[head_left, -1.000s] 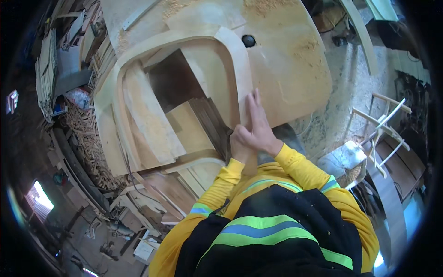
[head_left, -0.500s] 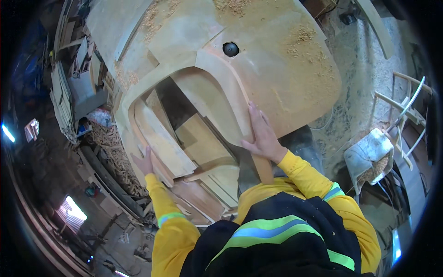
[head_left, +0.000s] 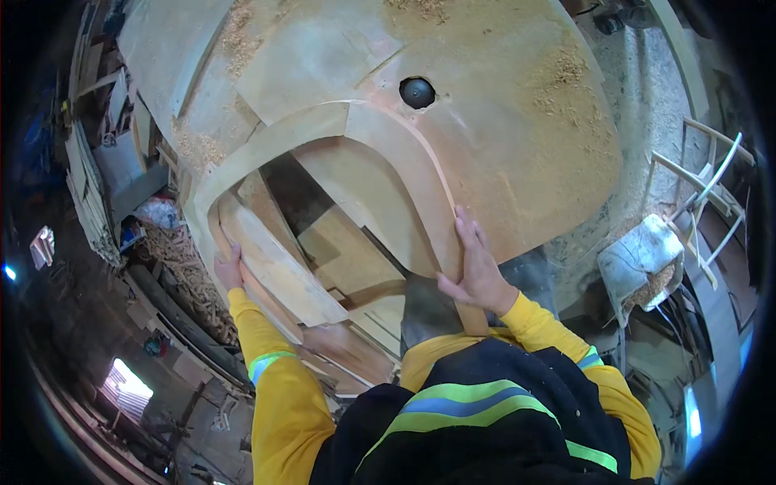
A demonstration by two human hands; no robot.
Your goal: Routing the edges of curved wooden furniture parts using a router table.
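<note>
**Hands parted, curved wooden frame (head_left: 396,141) shifted**

The left hand (head_left: 229,269), seen a second ago beside the right hand (head_left: 482,279) on the frame's right limb, has been moved across to the left limb, and since half a second ago has been placed farther from that limb's end. The right thumb has been spread across the right limb. The frame has been drawn toward the near edge of the tabletop (head_left: 525,145), and its gap from the tabletop's round hole (head_left: 417,93) has been widened.
</note>
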